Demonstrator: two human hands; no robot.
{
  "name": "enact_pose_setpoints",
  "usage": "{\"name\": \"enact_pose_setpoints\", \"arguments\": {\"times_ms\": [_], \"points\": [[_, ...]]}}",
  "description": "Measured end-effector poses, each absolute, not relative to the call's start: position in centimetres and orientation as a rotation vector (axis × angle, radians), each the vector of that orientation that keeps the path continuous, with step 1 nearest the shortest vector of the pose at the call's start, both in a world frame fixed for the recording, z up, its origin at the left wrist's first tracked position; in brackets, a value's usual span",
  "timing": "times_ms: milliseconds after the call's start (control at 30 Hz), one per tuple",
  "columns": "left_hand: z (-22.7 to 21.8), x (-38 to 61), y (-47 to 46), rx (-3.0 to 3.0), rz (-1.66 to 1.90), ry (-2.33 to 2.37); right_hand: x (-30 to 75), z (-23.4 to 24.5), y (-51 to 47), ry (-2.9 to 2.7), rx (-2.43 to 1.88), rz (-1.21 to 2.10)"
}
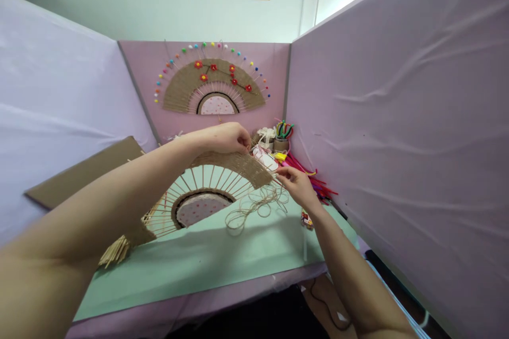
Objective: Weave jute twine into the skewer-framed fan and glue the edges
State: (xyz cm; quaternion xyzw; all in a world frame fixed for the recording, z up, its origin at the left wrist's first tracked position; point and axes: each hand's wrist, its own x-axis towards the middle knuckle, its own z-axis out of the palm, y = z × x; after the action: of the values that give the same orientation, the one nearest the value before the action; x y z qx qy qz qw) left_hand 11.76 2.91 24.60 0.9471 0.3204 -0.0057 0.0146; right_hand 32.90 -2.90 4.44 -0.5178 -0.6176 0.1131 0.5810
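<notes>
A half-round fan of thin sticks lies on the table, with a woven brown twine band (257,172) along its outer part. Its half-round base (202,207) is white with pink dots and has a dark and brown rim. Over the band's upper edge bends my left hand (233,139), its fingertips pinched; what they grip is hidden. At the fan's right end my right hand (297,184) is closed, thumb and fingertips pinching a thin strand of twine beside the stick ends. Loose loops of twine (254,206) lie below it on the green tabletop.
A finished fan (214,82) with red flowers and coloured beads hangs on the pink back panel. At the right rear are a pot of pliers or scissors (282,137) and red pipe cleaners (306,169). A brown board (85,169) and bundled sticks (115,251) are at left.
</notes>
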Motion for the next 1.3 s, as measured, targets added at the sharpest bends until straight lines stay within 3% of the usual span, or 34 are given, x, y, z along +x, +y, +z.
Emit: {"name": "enact_pose_setpoints", "arguments": {"times_ms": [300, 633, 1300], "points": [[24.6, 11.6, 3.7, 2.891, 0.008, 1.053, 29.9, 2.6, -4.9, -1.258, -1.218, 0.070], [25.0, 11.5, 2.9, 2.854, -0.028, 0.992, 32.2, 1.2, -3.5, -1.311, -1.160, 0.474], [23.8, 12.1, 3.4, 2.745, 0.094, 0.845, 35.2, 4.5, -2.9, -1.608, -1.071, 1.095]]}}
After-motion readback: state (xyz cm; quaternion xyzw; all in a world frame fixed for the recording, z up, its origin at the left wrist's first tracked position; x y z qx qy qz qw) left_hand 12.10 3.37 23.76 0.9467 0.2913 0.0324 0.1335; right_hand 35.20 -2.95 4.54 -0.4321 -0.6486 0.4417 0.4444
